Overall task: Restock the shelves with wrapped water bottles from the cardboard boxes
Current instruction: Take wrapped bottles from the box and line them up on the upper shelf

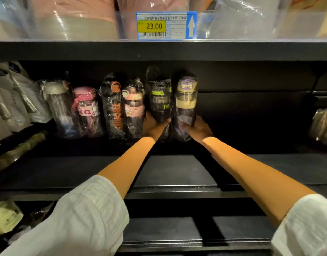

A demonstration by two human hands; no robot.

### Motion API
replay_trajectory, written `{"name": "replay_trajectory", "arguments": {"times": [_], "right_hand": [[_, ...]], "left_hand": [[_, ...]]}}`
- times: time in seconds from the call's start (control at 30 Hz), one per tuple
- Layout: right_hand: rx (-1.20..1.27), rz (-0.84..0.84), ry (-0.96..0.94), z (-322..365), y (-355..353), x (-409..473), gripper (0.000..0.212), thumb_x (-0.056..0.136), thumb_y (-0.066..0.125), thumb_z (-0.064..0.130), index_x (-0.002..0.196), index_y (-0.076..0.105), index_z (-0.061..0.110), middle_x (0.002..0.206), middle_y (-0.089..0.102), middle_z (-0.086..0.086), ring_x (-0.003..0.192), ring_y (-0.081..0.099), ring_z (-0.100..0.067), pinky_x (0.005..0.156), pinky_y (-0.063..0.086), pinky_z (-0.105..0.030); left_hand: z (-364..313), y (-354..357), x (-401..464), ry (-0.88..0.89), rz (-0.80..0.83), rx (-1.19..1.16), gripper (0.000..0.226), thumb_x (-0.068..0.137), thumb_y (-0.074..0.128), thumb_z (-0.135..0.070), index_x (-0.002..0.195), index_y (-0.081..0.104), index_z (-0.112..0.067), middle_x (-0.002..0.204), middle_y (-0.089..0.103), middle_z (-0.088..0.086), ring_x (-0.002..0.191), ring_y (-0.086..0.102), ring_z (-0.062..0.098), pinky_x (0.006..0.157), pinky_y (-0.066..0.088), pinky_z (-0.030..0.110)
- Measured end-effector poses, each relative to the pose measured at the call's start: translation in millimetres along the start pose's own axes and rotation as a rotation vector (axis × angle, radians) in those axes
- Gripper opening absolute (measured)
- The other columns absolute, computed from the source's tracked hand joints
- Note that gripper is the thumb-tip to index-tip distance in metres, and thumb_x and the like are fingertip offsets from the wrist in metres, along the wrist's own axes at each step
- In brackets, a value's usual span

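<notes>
Both my arms reach deep into a dark shelf (251,163). My left hand (152,126) grips the base of a wrapped black bottle with green trim (159,97). My right hand (198,128) grips the base of a wrapped bottle with a purple lid and cream band (185,100). Both bottles stand upright side by side at the right end of a row. Left of them stand a pink-banded bottle (134,108), a black and orange one (112,106), a pink rabbit one (87,109) and a clear grey-lidded one (58,106). No cardboard box is in view.
The shelf above (159,50) carries a price tag reading 23.00 (166,25) and wrapped goods behind a clear rail. Grey packaged items (12,100) crowd the left; a metallic item (323,124) sits far right. Dark bare shelf lies right of the row.
</notes>
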State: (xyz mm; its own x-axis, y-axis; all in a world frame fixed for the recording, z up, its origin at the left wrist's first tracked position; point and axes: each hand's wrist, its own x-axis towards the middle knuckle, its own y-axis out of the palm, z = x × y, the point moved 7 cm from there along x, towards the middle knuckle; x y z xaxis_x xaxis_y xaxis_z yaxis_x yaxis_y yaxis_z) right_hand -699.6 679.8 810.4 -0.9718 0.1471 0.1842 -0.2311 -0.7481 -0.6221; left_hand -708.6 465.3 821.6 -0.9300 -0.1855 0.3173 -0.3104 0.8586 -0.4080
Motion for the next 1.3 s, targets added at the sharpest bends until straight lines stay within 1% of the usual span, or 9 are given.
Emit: {"name": "replay_trajectory", "arguments": {"times": [0.13, 0.23, 0.37, 0.47, 0.6, 0.7, 0.83, 1.17, 1.3], "right_hand": [[-0.433, 0.096, 0.081, 8, -7, -57, 0.058, 0.103, 0.048, 0.056, 0.141, 0.057, 0.014, 0.145, 0.058, -0.015, 0.131, 0.056, -0.040, 0.105, 0.045, -0.047], [-0.651, 0.210, -0.130, 22, -3, -104, 0.058, 0.105, 0.041, 0.060, 0.120, 0.065, 0.009, 0.128, 0.066, -0.016, 0.115, 0.062, -0.038, 0.095, 0.050, -0.044], [-0.696, 0.272, -0.398, 48, 26, -166, 0.069, 0.101, 0.042, 0.068, 0.137, 0.058, 0.010, 0.129, 0.063, -0.014, 0.115, 0.062, -0.035, 0.089, 0.054, -0.044], [-0.654, 0.333, -0.548, 62, 59, -217, 0.066, 0.102, 0.045, 0.065, 0.141, 0.057, 0.013, 0.133, 0.063, -0.012, 0.118, 0.061, -0.034, 0.088, 0.053, -0.044], [-0.575, 0.342, -0.754, 82, 100, -284, 0.065, 0.103, 0.049, 0.060, 0.147, 0.053, 0.012, 0.147, 0.055, -0.012, 0.137, 0.049, -0.031, 0.113, 0.042, -0.044], [-0.546, 0.344, -0.910, 97, 131, -336, 0.061, 0.105, 0.051, 0.052, 0.152, 0.049, 0.014, 0.158, 0.044, -0.013, 0.149, 0.036, -0.031, 0.125, 0.026, -0.047], [-0.444, 0.473, -1.051, 123, 190, -420, 0.057, 0.105, 0.052, 0.050, 0.150, 0.052, 0.015, 0.154, 0.050, -0.009, 0.146, 0.042, -0.029, 0.124, 0.030, -0.048], [-0.534, 1.053, -1.110, 101, 405, -594, 0.047, 0.107, 0.042, 0.045, 0.129, 0.062, 0.008, 0.122, 0.064, -0.013, 0.114, 0.063, -0.035, 0.095, 0.051, -0.049], [-0.592, 1.285, -0.986, 70, 492, -630, 0.043, 0.106, 0.050, 0.044, 0.134, 0.056, 0.012, 0.123, 0.063, -0.010, 0.103, 0.066, -0.032, 0.083, 0.056, -0.043]], "left_hand": [[-1, -15, -45, -0.102, 0.166, 0.380, 0.061, 0.104, 0.051, -0.049, 0.149, 0.045, -0.007, 0.154, 0.048, 0.017, 0.137, 0.049, 0.038, 0.110, 0.040, 0.040], [-2, -41, -98, -0.014, 0.239, 0.549, 0.043, 0.107, 0.045, -0.044, 0.101, 0.059, -0.004, 0.127, 0.062, 0.022, 0.114, 0.060, 0.040, 0.089, 0.047, 0.041], [-3, -88, -167, 0.141, 0.165, 0.747, 0.063, 0.106, 0.044, -0.055, 0.145, 0.051, -0.006, 0.139, 0.056, 0.019, 0.125, 0.055, 0.039, 0.099, 0.050, 0.050], [9, -125, -226, 0.135, 0.081, 0.854, 0.063, 0.106, 0.043, -0.055, 0.146, 0.053, -0.008, 0.137, 0.059, 0.017, 0.124, 0.057, 0.036, 0.101, 0.049, 0.048], [43, -179, -310, 0.099, -0.014, 0.945, 0.061, 0.106, 0.044, -0.052, 0.145, 0.054, -0.006, 0.135, 0.060, 0.015, 0.123, 0.057, 0.034, 0.103, 0.045, 0.043], [74, -214, -369, 0.011, -0.044, 0.992, 0.062, 0.108, 0.040, -0.052, 0.151, 0.047, -0.008, 0.141, 0.055, 0.015, 0.127, 0.053, 0.034, 0.105, 0.045, 0.044], [125, -265, -453, -0.148, -0.097, 1.024, 0.057, 0.107, 0.042, -0.050, 0.146, 0.050, -0.009, 0.135, 0.056, 0.016, 0.122, 0.054, 0.036, 0.099, 0.047, 0.046], [319, -354, -654, -0.718, -0.154, 0.889, 0.054, 0.101, 0.037, -0.051, 0.120, 0.066, -0.010, 0.111, 0.064, 0.018, 0.104, 0.063, 0.043, 0.087, 0.054, 0.050], [381, -374, -704, -0.911, -0.146, 0.781, 0.050, 0.103, 0.042, -0.049, 0.147, 0.052, -0.026, 0.130, 0.064, 0.013, 0.117, 0.060, 0.037, 0.097, 0.051, 0.048]]}}
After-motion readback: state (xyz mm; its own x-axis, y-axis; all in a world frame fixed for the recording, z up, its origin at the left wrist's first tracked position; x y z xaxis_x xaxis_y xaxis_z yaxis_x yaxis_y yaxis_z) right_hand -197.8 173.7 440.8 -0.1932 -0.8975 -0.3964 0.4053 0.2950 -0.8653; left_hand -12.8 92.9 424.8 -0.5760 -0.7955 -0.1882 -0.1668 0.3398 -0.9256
